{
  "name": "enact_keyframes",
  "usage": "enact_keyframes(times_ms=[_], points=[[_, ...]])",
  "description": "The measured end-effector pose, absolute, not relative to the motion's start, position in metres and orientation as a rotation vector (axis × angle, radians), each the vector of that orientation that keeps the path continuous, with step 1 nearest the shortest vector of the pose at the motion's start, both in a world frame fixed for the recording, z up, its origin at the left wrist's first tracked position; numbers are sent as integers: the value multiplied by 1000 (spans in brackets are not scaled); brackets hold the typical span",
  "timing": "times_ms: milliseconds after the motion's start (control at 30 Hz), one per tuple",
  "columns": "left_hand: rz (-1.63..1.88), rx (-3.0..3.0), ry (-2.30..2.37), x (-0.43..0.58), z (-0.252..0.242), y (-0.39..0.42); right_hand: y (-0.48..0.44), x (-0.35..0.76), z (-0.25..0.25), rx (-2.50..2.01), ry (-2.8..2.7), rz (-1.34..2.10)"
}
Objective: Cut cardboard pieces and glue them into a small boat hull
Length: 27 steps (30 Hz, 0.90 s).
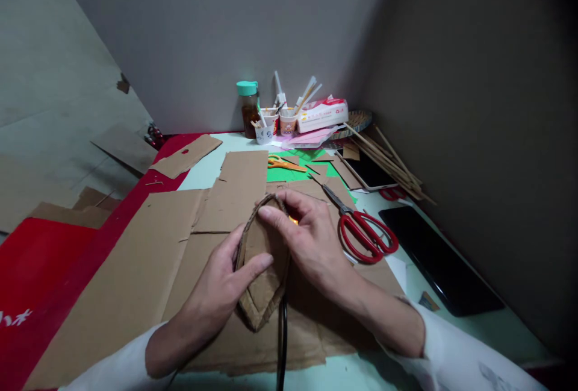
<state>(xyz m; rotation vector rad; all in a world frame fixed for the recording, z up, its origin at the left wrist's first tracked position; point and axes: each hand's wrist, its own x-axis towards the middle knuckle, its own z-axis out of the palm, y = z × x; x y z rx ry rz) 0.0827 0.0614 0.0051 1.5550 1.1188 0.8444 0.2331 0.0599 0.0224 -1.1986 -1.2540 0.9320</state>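
While left grip point(228, 273) and right grip point(318, 243) clamp it, shell point(264, 279) is held left of red scissors point(361, 231).
Rim point(273, 306) looks fitted round the pointed base point(257, 239), so shaping seems well along; inside open; what's left, cannot tell.

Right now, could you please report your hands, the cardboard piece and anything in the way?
Left hand, right hand both holding cardboard piece. Piece over cardboard sheets. Red-handled scissors beside right hand.
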Motion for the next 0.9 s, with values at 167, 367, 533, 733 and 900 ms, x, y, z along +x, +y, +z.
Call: enact_keyframes(times_ms=[167, 367, 533, 733, 900], points=[[752, 1548, 1185, 85, 4, 59, 67, 238, 21, -1055, -1179, 894], [741, 1494, 1214, 79, 2, 62, 73, 238, 15, -960, -1130, 1185], [733, 1507, 1243, 73, 4, 60, 69, 236, 15, -1079, -1254, 1092], [746, 1381, 1218, 81, 7, 57, 67, 235, 15, -1134, -1195, 958], [607, 1224, 1009, 84, 9, 55, 74, 240, 15, -1067, -1059, 934]])
